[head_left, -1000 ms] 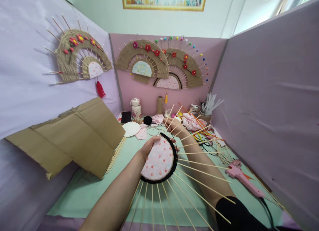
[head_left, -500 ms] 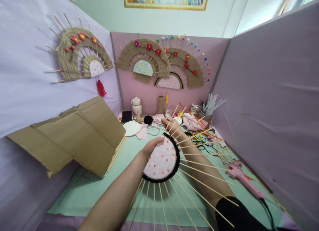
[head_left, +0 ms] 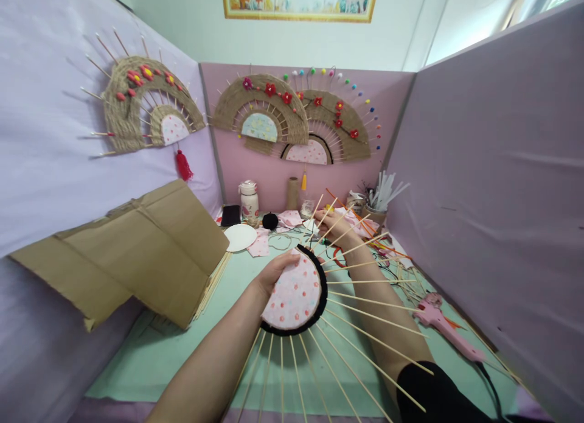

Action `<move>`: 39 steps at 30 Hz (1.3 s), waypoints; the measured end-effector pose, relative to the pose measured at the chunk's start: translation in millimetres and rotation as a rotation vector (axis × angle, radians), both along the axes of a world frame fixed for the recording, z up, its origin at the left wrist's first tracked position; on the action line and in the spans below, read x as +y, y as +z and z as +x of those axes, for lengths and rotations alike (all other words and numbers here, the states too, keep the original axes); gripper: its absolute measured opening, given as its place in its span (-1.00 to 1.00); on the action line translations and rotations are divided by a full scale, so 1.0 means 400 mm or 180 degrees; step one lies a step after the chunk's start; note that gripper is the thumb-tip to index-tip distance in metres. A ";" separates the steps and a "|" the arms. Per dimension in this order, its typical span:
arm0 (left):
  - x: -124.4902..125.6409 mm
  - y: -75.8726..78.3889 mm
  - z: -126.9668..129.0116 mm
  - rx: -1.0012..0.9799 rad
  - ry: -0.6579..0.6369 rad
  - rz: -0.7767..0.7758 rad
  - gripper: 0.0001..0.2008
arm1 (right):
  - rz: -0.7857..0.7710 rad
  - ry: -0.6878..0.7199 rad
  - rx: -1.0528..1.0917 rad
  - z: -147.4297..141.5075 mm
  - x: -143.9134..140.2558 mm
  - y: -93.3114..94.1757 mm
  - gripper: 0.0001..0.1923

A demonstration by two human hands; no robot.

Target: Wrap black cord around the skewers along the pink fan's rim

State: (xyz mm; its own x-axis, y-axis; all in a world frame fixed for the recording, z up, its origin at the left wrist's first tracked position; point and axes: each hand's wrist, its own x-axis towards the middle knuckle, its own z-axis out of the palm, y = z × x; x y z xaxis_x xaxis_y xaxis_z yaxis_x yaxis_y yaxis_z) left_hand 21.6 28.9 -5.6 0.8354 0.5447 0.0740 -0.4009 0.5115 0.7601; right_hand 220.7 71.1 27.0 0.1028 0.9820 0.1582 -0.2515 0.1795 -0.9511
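Two bare hands are busy over the green table [head_left: 182, 344]. The left hand [head_left: 274, 274] holds up a half-round pink spotted cloth fan piece with a black edge [head_left: 295, 296], fingers closed on its top rim. Many thin wooden sticks [head_left: 365, 316] poke out from it like sun rays. The right hand [head_left: 335, 223] reaches far back among the scraps, behind those sticks; I cannot tell if its fingers are apart or together. A big folded brown cardboard sheet [head_left: 137, 252] leans on the left wall. A pink glue gun [head_left: 444, 328] lies near the right wall. A round white paper plate [head_left: 240, 236] sits farther back.
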 end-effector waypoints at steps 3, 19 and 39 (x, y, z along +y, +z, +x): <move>0.001 0.000 -0.001 -0.0011 -0.0010 0.0031 -0.75 | -0.0001 0.0130 0.0245 0.048 -0.005 0.012 -0.77; 0.003 -0.005 0.001 0.0086 -0.0085 0.0117 -0.75 | 0.0810 0.0151 0.1392 0.105 -0.056 0.068 -0.87; 0.000 -0.001 0.004 0.0049 -0.0053 0.0003 -0.75 | -0.0120 0.0039 0.1183 -0.030 0.044 -0.031 -0.80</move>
State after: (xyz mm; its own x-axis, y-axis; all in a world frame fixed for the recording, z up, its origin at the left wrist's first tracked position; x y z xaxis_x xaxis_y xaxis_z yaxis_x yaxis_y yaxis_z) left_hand 23.3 28.7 -6.0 0.8453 0.5307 0.0616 -0.3806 0.5173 0.7665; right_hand 208.5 88.9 14.7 0.1346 0.9880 0.0760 -0.5827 0.1409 -0.8004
